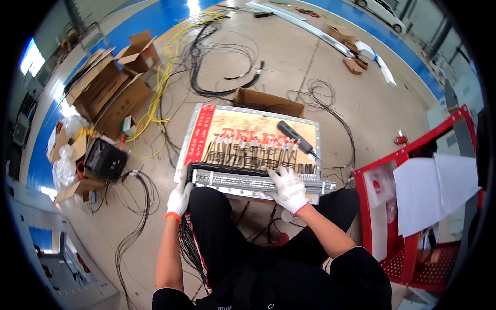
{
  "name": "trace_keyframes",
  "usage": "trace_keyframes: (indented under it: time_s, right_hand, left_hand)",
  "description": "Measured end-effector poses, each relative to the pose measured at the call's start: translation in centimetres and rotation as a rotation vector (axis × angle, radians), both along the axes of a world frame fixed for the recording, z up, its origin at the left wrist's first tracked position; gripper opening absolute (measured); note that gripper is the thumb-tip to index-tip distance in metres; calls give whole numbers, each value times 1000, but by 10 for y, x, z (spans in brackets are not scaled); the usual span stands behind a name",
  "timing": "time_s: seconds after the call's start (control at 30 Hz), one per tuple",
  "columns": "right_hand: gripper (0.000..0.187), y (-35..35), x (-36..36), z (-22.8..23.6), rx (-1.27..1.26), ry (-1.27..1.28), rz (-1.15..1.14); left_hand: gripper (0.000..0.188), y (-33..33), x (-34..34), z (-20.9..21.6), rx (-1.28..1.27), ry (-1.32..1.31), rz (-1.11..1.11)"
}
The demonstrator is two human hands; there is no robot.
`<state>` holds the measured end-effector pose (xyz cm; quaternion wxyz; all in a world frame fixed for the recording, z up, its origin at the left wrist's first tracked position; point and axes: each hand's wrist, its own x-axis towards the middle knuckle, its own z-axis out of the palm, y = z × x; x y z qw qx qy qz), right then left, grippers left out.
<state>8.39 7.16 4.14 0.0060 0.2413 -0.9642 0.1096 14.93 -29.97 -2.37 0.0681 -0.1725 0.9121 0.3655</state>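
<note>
A long grey terminal rail (243, 182) lies across my knees at the near edge of a flat cardboard sheet (243, 129). Several thin wires (248, 155) with red and white ends fan out from the rail over the cardboard. My left hand (179, 198), in a white glove, grips the rail's left end. My right hand (289, 189), also gloved, rests fingers-down on the rail's right part among the wires. A black electric screwdriver (295, 137) lies on the cardboard just beyond my right hand.
Open cardboard boxes (111, 88) and a black case (105, 160) stand at the left. Yellow and black cables (196, 57) sprawl over the floor beyond. A small brown box (268, 102) sits behind the sheet. A red metal cart (413, 206) with white papers stands at the right.
</note>
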Motion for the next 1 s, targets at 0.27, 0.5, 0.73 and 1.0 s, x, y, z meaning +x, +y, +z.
trace_keyframes:
  time_s: [0.27, 0.5, 0.73, 1.0]
  right_hand:
    - [60, 10, 6, -6, -44, 30, -6]
    - [54, 3, -1, -13, -46, 38, 9]
    - [64, -1, 3, 4, -22, -70, -38]
    - [61, -14, 6, 6, -61, 9, 14]
  left_hand:
    - [75, -1, -13, 39, -362, -233, -206]
    - [35, -20, -45, 35, -154, 205, -189]
    - [85, -106, 84, -129, 747, 37, 424]
    - [35, -112, 151, -278, 1022, -342, 516]
